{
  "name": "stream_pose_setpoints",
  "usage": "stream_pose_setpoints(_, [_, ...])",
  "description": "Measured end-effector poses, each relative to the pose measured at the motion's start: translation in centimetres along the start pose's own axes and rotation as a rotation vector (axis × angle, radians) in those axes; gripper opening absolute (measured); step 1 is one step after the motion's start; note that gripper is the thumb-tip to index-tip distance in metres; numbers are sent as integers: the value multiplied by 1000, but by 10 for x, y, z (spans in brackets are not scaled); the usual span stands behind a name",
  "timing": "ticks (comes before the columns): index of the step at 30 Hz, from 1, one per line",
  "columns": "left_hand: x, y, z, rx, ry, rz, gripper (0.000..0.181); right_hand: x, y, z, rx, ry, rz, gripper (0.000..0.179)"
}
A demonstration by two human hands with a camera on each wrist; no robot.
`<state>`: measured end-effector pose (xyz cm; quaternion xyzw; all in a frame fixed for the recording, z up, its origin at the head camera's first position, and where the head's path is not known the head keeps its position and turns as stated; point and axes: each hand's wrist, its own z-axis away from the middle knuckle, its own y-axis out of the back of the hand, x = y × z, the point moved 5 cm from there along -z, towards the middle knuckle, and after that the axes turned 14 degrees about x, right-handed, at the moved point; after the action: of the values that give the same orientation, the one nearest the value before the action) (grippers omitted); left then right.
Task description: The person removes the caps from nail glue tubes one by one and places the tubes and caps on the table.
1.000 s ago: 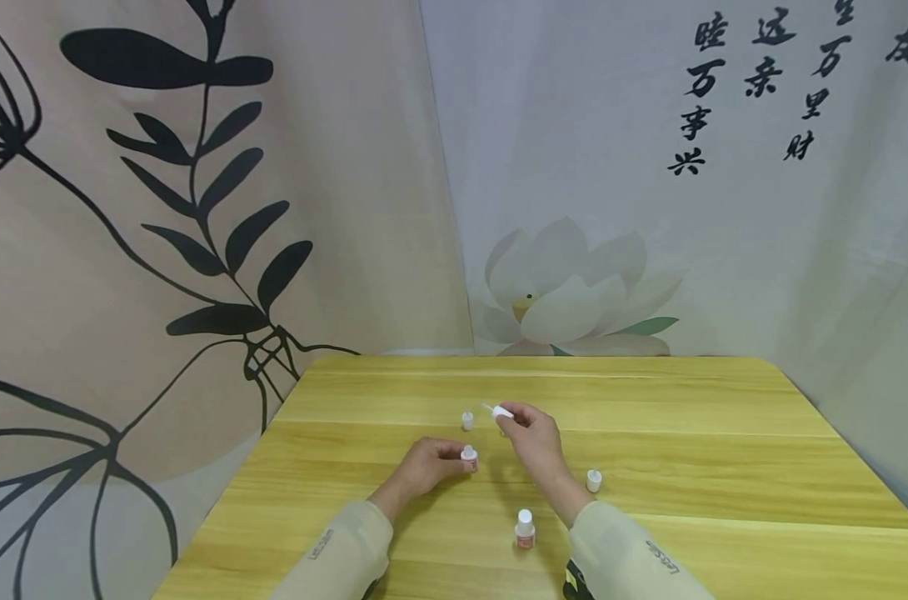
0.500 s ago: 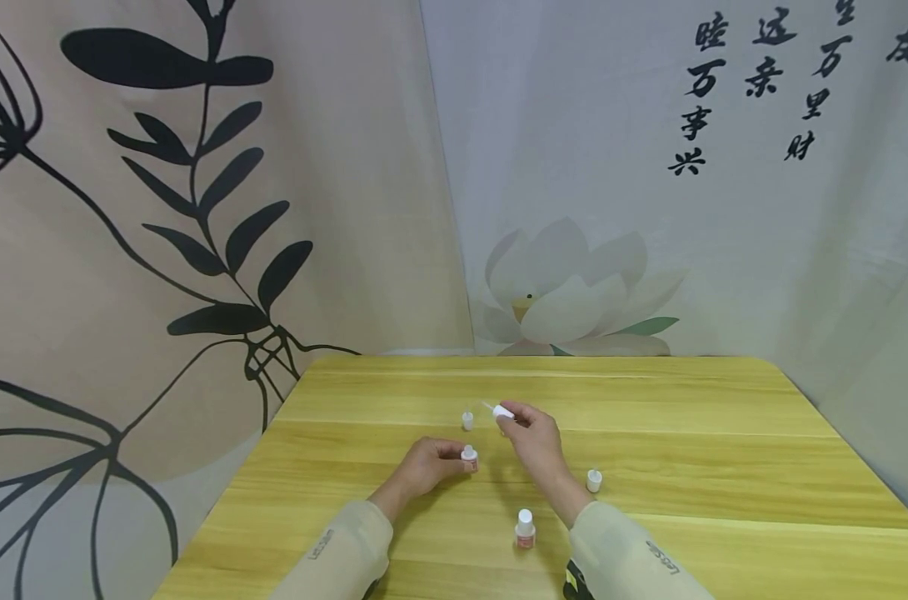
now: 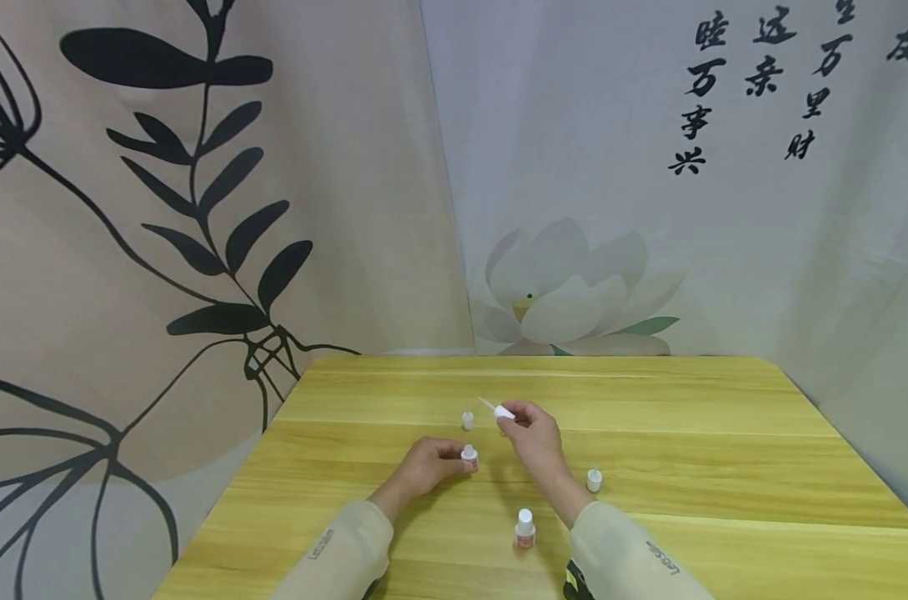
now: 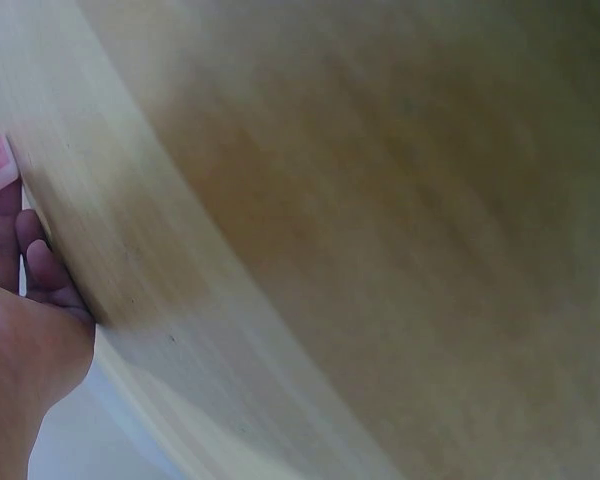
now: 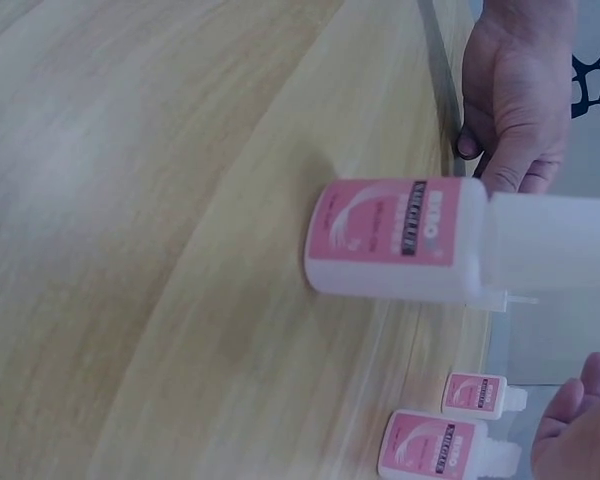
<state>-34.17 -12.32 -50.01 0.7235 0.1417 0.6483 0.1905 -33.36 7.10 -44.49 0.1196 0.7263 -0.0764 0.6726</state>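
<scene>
My left hand holds a small nail glue bottle between thumb and fingers, with its white neck upward and a pink label. In the left wrist view only a pink and white corner of that bottle shows at the left edge, by the fingers. Just right of it and farther back, my right hand pinches a white cap piece whose thin, needle-like tip points up and left. In the right wrist view the right hand is partly cut off and its held piece is out of sight.
A capped nail glue bottle stands near me between the forearms. A white tipped piece stands behind the left hand, another white cap right of the right wrist. The right wrist view also shows two farther bottles on the wooden table.
The white piece in my right hand has tipped slightly, so its thin tip sits a little higher and farther left. The left hand and its bottle stay put.
</scene>
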Motion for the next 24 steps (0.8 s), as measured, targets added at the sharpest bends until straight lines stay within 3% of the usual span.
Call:
stream_pose_setpoints(5, [0,0,0,-1,1,7,14,1,0,0,-12,-6,-2,36])
stream_pose_setpoints(24, [3,-1,1,3,0,8,15,-1,1,0,12,14,-11,34])
